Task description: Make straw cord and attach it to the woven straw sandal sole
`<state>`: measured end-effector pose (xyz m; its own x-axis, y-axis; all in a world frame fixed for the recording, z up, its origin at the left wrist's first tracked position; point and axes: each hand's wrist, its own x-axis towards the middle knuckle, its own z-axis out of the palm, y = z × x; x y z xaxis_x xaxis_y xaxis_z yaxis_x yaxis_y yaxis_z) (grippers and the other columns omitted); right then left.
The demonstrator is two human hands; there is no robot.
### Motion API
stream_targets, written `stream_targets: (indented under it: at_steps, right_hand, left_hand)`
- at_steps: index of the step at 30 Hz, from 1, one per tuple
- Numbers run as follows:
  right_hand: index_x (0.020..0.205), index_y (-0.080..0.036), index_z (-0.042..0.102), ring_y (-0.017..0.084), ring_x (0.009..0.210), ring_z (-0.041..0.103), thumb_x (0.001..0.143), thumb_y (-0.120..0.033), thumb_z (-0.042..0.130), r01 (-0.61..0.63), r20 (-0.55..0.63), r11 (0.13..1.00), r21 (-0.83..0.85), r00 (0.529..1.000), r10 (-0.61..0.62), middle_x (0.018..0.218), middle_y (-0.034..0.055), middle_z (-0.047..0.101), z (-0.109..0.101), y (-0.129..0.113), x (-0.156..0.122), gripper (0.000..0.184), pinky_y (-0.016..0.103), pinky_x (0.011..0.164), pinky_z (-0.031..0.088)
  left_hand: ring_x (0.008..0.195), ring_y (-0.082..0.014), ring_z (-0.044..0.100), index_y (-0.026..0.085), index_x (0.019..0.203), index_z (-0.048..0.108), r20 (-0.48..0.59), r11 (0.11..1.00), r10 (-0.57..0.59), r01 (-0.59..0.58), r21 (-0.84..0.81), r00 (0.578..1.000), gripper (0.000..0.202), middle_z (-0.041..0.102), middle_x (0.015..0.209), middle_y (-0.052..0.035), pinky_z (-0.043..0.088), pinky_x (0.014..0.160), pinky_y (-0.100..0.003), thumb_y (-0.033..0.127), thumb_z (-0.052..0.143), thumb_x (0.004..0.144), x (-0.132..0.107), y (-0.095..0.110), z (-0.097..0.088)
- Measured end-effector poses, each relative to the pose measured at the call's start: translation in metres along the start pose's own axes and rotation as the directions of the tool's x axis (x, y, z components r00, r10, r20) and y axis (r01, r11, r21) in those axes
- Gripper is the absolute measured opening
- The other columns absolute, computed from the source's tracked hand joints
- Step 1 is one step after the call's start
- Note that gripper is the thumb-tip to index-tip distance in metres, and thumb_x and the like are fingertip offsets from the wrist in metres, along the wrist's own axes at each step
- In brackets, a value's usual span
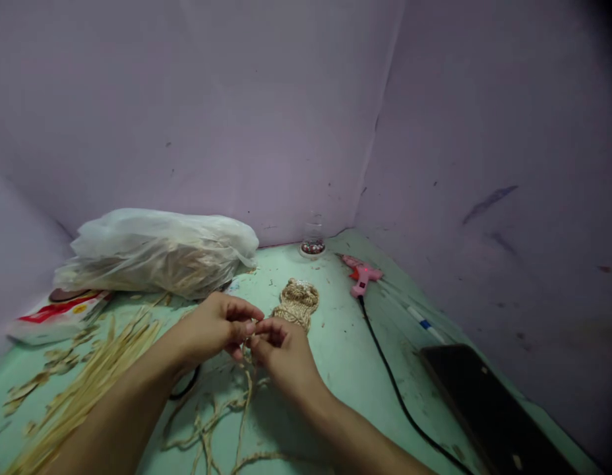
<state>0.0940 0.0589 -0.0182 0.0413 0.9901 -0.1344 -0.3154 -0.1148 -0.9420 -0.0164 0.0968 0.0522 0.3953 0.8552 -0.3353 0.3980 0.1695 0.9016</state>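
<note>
Both hands meet near the middle of the green tabletop, fingertips nearly touching. My left hand (219,330) pinches a strand of twine (248,382), thumb against the fingers. Close beside it, my right hand (283,346) is closed on the same twine. Below the hands the strand hangs down and runs into loose loops on the table. Just behind my right hand lies a coiled, braided twine piece (299,300), partly covered by the fingers. The exact spot where the fingertips grip is small and partly hidden.
A pink glue gun (363,274) with a black cord (390,382) lies right, near a dark phone (489,409) and a white-and-blue stick (425,323). A clear container (313,244) stands at the back. Left are a stuffed plastic bag (162,254), dry strips (98,382) and a red-and-white packet (59,316).
</note>
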Motion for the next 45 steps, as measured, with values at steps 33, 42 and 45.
stream_targets:
  at_steps: [33,42,45]
  right_hand:
    - [0.064,-0.015,0.068,0.009,0.048,0.046,0.057,-0.021,0.065,0.056,0.041,0.99,-0.13,0.998,-0.051,0.053,-0.0025,0.06,-0.018,-0.007,0.008,0.009,0.022,0.048,0.035]
    - [0.071,-0.018,0.068,0.013,0.061,0.056,0.061,-0.025,0.064,0.044,0.069,0.998,-0.034,0.997,-0.042,0.068,-0.0002,0.063,-0.014,-0.004,0.005,0.013,0.027,0.059,0.05]
    - [0.07,-0.017,0.067,0.012,0.058,0.055,0.063,-0.026,0.063,0.073,0.07,0.997,-0.029,0.995,-0.07,0.065,-0.0001,0.061,-0.014,0.0,0.005,0.012,0.027,0.055,0.051]
  left_hand:
    - [0.039,-0.0082,0.05,0.01,0.068,0.066,-0.074,0.963,-0.016,-0.004,-0.269,0.997,0.02,0.056,0.044,0.0005,0.042,0.036,-0.018,0.017,0.077,0.054,0.015,-0.014,-0.003]
    - [0.037,-0.0074,0.049,0.009,0.067,0.065,-0.09,0.957,0.0,-0.026,-0.29,0.996,0.021,0.055,0.043,0.0009,0.042,0.035,-0.017,0.017,0.078,0.053,0.016,-0.014,-0.001]
    - [0.039,-0.0072,0.05,0.009,0.066,0.064,-0.119,0.954,0.021,-0.056,-0.294,0.993,0.023,0.057,0.047,0.0,0.043,0.037,-0.018,0.018,0.079,0.052,0.018,-0.016,0.001]
